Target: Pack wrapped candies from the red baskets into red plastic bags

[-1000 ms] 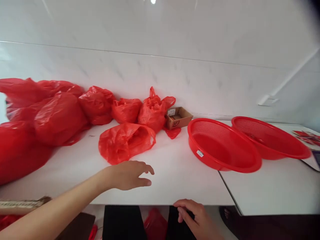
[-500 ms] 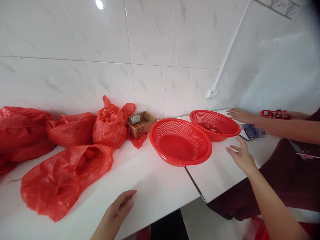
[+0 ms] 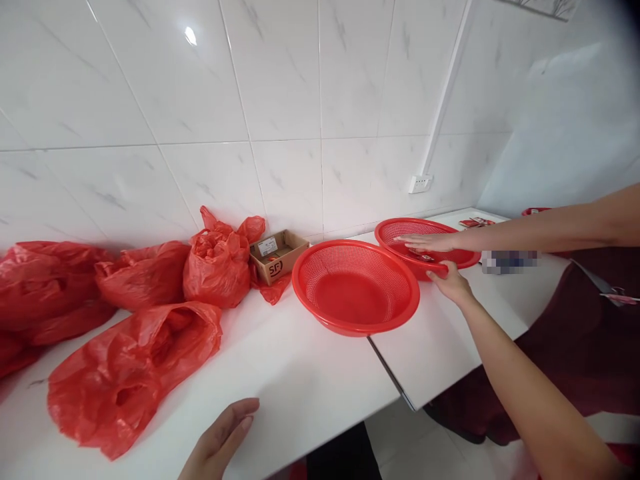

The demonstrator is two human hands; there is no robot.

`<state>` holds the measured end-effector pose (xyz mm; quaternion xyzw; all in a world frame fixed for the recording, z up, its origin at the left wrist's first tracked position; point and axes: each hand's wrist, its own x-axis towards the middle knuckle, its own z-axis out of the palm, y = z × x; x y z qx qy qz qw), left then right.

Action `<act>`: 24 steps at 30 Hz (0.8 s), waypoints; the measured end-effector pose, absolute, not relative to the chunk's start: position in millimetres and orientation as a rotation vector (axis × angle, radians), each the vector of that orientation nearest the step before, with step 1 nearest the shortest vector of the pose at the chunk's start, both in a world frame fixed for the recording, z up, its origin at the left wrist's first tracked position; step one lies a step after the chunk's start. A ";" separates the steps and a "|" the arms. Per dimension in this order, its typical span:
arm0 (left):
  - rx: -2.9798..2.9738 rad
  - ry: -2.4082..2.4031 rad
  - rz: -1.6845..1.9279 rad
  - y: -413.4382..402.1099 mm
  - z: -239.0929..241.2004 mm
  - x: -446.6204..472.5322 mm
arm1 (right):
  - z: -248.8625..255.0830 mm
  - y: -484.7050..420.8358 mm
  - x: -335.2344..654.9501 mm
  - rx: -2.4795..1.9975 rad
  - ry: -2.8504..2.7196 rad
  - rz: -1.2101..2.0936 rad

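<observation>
Right hand [image 3: 454, 285] closed on the near-right rim of the far round red plastic mesh basket [image 3: 393, 235]; fingers curled over the edge, firmness of hold can't tell. Basket sits on the white surface [image 3: 280, 367], just behind the near round red plastic mesh basket [image 3: 353, 297]. Left hand [image 3: 215, 443] half-curled, thumb and fingers slightly apart, nothing visible in it, over the surface's front edge.

Status: contact with the far basket done, not lifted. Small dark-and-red packets [image 3: 425, 257] remain inside, partly hidden under a co-worker's hand [image 3: 433, 243]; count unclear. Crumpled red plastic bag [image 3: 107, 377] lies at left, mouth open, not in either hand.
</observation>
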<state>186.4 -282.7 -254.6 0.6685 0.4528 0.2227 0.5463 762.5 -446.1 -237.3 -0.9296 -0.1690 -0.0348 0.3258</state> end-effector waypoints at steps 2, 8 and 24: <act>1.622 1.084 0.506 -281.9 -257.4 188.7 | -238.3 -448.5 762.2 -2.430 -0.451 -0.076; 1.626 1.070 0.505 -284.8 -265.6 185.6 | -241.5 -450.8 760.1 -2.415 -0.459 -0.051; 1.590 1.035 0.451 -277.1 -238.0 197.3 | -207.4 -451.3 759.4 -2.445 -0.310 -0.289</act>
